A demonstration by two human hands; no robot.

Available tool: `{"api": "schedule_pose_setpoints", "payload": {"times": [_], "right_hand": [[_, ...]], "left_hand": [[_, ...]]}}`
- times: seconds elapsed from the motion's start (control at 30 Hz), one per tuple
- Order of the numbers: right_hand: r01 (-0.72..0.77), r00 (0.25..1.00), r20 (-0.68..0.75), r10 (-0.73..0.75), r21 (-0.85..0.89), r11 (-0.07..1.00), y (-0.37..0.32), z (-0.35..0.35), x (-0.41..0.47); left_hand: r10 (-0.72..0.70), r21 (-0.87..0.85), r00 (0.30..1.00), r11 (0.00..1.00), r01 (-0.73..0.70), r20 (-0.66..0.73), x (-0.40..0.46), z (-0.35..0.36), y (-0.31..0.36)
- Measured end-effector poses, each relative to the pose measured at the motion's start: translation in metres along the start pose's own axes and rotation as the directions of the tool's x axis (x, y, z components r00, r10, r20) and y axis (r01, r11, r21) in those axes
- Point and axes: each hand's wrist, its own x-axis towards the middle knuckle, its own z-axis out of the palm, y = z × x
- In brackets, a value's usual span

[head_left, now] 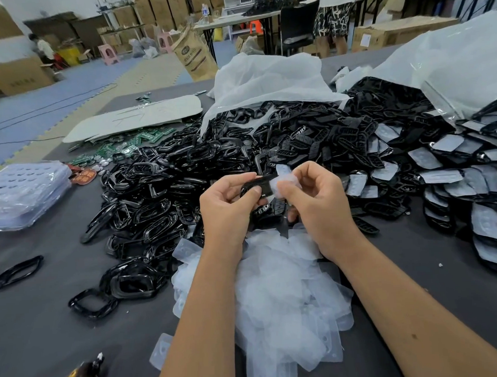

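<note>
Fitting a clear pad to a black shell, centre frame

The left hand (227, 201) clamps the black shell (258, 186) to steady it, while the right hand (308, 194) pinches a clear pad (284, 180) against its end (likely to seat it); spare pads (275, 287) lie heaped below for easy reach.

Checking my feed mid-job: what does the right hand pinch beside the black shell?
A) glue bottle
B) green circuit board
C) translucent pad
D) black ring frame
C: the right hand pinches a translucent pad at the end of the black shell that the left hand holds.
</note>
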Motion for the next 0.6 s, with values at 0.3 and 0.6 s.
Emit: {"api": "schedule_pose_setpoints", "payload": {"times": [0.3,0.6], "right_hand": [[-0.068,0.998,-0.004,0.068,0.021,0.997,0.0003,0.0008,0.0003],[-0.052,0.998,0.042,0.051,0.019,0.998,-0.0047,0.0003,-0.002]], "left_hand": [[-0.006,0.007,1.0,1.0,0.006,0.002,0.0006,-0.0002,-0.0048],[-0.018,0.019,1.0,1.0,0.018,-0.017,0.0008,-0.0008,-0.0065]]}}
